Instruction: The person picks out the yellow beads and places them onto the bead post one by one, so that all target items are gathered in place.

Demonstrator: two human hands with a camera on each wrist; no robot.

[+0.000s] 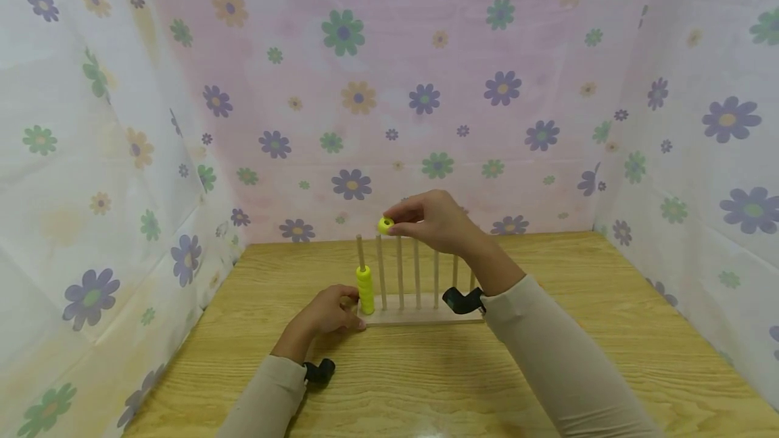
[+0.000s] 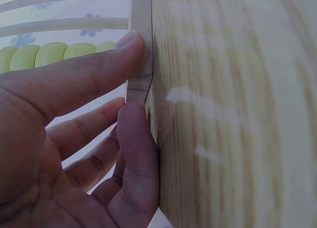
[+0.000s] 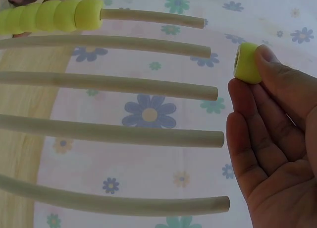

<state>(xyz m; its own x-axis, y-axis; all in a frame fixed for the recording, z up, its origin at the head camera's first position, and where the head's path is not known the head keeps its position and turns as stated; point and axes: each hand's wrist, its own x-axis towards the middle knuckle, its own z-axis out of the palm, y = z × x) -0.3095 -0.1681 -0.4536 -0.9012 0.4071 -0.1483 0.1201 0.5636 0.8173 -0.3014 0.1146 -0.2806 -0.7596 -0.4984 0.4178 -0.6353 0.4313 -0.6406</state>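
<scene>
My right hand [image 1: 437,223] pinches a yellow bead [image 3: 250,67] between thumb and fingertips, its hole showing. The bead is above the tops of the upright wooden pegs [image 1: 399,272], apart from them. On the leftmost peg [image 1: 360,250] several yellow beads [image 1: 364,293] are stacked, and the peg's upper part sticks out bare. At the left end of the wooden base [image 1: 420,316], my left hand [image 1: 328,309] grips the corner. In the left wrist view its fingers lie on the base's edge [image 2: 141,49] beside the stacked beads.
The peg rack stands on a wood-grain table [image 1: 389,370]. Flower-patterned cloth [image 1: 395,53] hangs behind the table and on both sides. A black wrist mount [image 1: 462,301] on the right arm hides part of the rack's right end.
</scene>
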